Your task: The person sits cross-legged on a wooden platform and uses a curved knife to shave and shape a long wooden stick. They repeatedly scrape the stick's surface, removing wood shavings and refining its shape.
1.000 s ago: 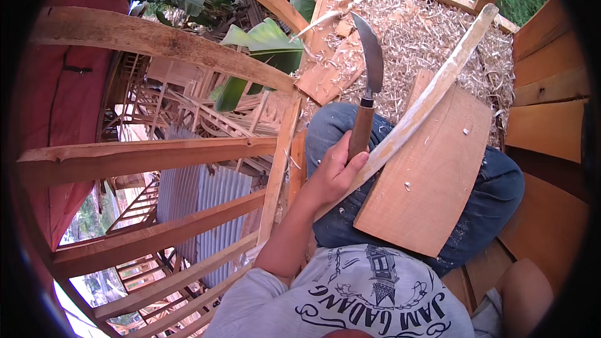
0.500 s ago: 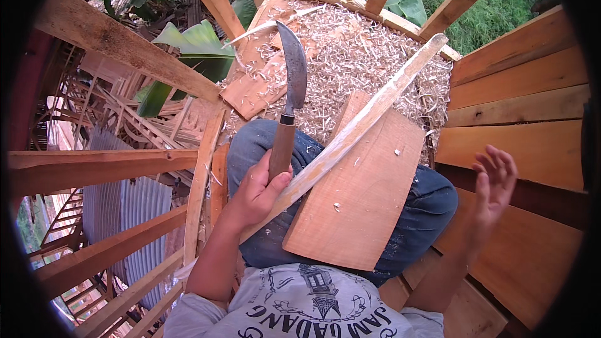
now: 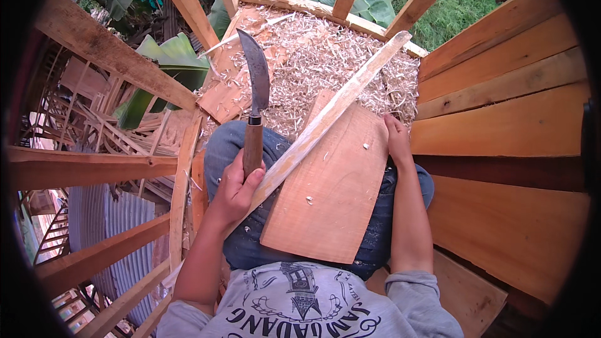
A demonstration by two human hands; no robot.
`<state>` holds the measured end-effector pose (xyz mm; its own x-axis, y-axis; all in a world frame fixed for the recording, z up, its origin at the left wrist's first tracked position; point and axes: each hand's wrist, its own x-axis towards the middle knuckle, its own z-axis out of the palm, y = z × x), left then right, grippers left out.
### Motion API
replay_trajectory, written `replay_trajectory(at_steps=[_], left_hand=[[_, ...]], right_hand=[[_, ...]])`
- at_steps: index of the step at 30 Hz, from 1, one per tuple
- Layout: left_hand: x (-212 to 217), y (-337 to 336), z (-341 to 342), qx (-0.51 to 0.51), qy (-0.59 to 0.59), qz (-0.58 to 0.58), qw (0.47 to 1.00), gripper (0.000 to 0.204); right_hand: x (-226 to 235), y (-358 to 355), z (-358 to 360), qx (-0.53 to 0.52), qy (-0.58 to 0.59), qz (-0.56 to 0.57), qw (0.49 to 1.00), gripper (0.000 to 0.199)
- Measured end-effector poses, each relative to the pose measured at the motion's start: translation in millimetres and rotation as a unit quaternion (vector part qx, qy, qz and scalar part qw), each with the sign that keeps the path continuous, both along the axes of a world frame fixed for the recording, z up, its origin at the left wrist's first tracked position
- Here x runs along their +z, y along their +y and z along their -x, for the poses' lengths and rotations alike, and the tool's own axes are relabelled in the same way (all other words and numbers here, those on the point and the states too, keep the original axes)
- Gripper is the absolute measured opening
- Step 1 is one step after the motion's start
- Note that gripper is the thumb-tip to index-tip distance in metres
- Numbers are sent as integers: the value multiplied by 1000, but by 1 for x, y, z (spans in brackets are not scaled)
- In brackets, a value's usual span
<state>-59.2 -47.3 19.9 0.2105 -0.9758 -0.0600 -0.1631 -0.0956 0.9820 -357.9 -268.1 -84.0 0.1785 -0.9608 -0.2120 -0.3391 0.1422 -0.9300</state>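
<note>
My left hand [image 3: 233,189] is closed round the brown wooden handle of a curved, sickle-like knife [image 3: 258,81], its dark blade pointing away from me. A long pale wooden stick [image 3: 343,101] slants from beside that hand to the far right, lying across a flat wooden board [image 3: 335,181]. The board rests on my lap over blue jeans, with a few small shavings on it. At the board's far right edge, my right hand [image 3: 397,140] has its thumb and fingers closed on the edge; the fingertips underneath are hidden.
Curly wood shavings [image 3: 325,50] cover the floor ahead. Upright wooden posts and a curved rail [image 3: 313,7] bound the far side. A plank wall [image 3: 494,144] stands close on my right. Crossbeams [image 3: 94,166] run along the left, with corrugated sheets [image 3: 128,231] below and banana leaves beyond.
My right hand has come in from open air at the right to the board's far right edge. The view has shifted; my left hand keeps the knife upright.
</note>
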Motion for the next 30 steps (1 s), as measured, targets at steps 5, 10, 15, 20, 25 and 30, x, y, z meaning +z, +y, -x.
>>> replay_trajectory(at_steps=[5,10,15,20,25,30], left_hand=[[-10,12,3,16,-32,23,999,22],[-12,20,11,24,-41,61,997,22],[-9,27,16,-11,-53,39,998,23],[16,45,36,-34,-207,12,978,32],[39,41,69,-60,-292,40,954,39],[41,9,110,-85,-324,36,941,33]], right_hand=[[17,16,6,70,14,-16,997,43],[24,28,5,74,-11,27,997,42],[24,35,1,63,51,35,996,41],[40,59,-15,-8,116,238,964,35],[55,68,-17,26,115,401,909,25],[58,70,-11,116,31,410,904,47]])
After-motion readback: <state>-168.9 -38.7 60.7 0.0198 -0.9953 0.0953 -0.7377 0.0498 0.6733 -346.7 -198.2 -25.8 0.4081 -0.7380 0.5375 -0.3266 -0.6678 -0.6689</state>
